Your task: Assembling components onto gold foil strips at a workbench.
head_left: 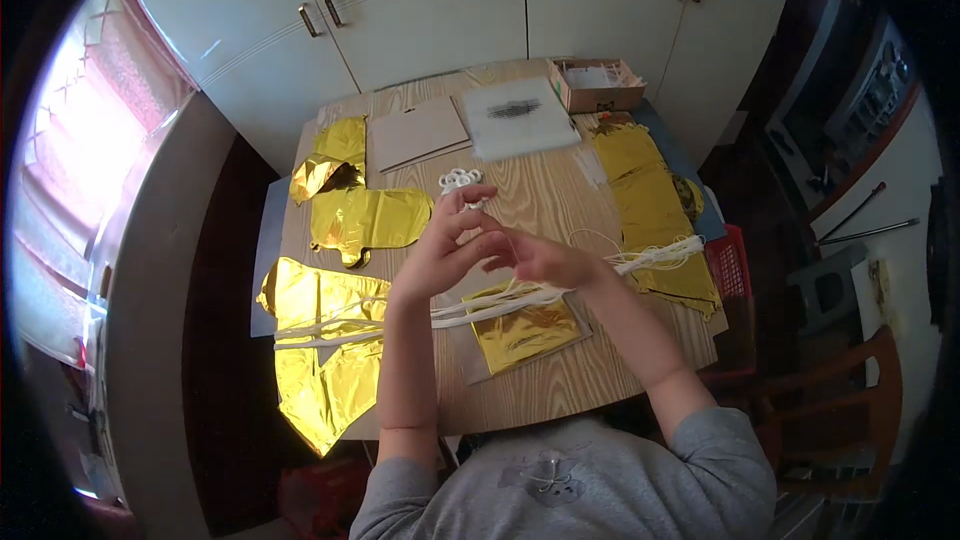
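Head view, left hand: the bare left hand (447, 252) is raised over the middle of the table, its fingers bent and partly spread.
Right hand: the bare right hand (556, 264) meets it from the side, fingertips overlapping the left's (whether they pinch a thin strand, I cannot tell).
White cord bundle: the long bundle of thin white cords (457, 317) runs crosswise along the table's near part, below both hands, with loose loops toward its right end.
Foil packet: a flat clear packet with shiny gold foil (525, 332) lies under the cords.
Gold foil: a crinkled gold foil sheet (330, 380) lies at the near left, cords across it; a long gold foil piece (640, 190) lies at the right.
White rings: a small cluster of white rings (460, 178) sits just beyond the left hand.
Table: the wood-grain table (530, 202) also bears an open cardboard box (605, 100) at its far right.
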A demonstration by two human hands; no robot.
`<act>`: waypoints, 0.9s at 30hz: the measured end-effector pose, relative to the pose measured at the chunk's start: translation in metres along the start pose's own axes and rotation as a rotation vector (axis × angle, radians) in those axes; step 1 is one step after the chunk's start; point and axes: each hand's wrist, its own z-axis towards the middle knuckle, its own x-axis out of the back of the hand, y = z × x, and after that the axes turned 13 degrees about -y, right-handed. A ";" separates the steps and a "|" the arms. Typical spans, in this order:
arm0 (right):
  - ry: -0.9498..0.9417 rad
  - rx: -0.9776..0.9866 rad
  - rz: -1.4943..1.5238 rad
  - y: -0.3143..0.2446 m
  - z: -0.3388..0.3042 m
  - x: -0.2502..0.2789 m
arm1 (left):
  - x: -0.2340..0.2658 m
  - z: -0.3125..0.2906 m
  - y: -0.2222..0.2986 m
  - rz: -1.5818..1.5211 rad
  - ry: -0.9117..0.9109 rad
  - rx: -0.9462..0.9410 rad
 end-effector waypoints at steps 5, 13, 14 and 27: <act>0.099 -0.050 -0.096 0.007 0.007 -0.002 | -0.006 0.003 0.002 -0.119 0.053 -0.016; 0.135 -0.053 0.029 0.010 -0.002 0.012 | 0.016 -0.012 0.000 -1.069 0.344 -0.059; 0.171 -0.102 0.024 0.011 -0.004 0.014 | 0.021 -0.014 0.002 -1.231 0.393 -0.061; 0.221 -0.132 -0.048 0.001 -0.012 0.020 | 0.018 -0.002 -0.005 0.668 0.182 0.239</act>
